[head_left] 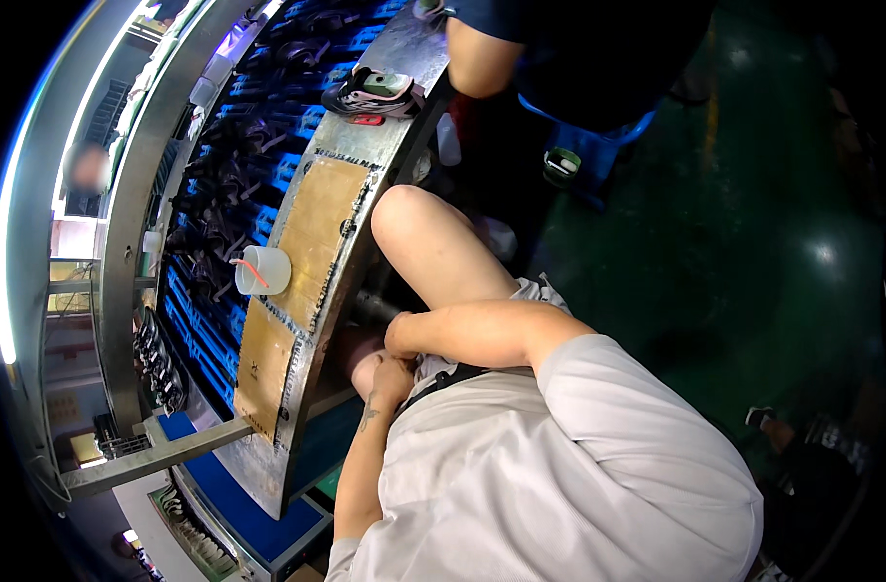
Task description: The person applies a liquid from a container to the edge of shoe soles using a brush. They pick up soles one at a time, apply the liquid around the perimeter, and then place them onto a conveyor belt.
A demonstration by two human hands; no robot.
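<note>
My two hands are close together low over my lap, beside the near edge of the metal bench (pixel 312 378). My left hand (pixel 392 380) is closed, its fingers curled in near my thigh. Just beyond it, my right hand (pixel 400 338) is bent inward and also closed. What either hand holds, if anything, is hidden. A dark, rounded thing (pixel 373 307) shows in shadow past my right hand; its kind is unclear. On the bench stands a white plastic cup (pixel 264 270) with an orange-red stick in it, well apart from both hands.
Brown sheets (pixel 322 218) cover part of the bench top. A black and pink shoe (pixel 375 94) lies farther along, beside a small red object (pixel 366 120). Dark shoe parts fill the blue-slatted conveyor (pixel 196 315). Another person's arm (pixel 484 60) is at the far end, near a blue stool (pixel 598 155).
</note>
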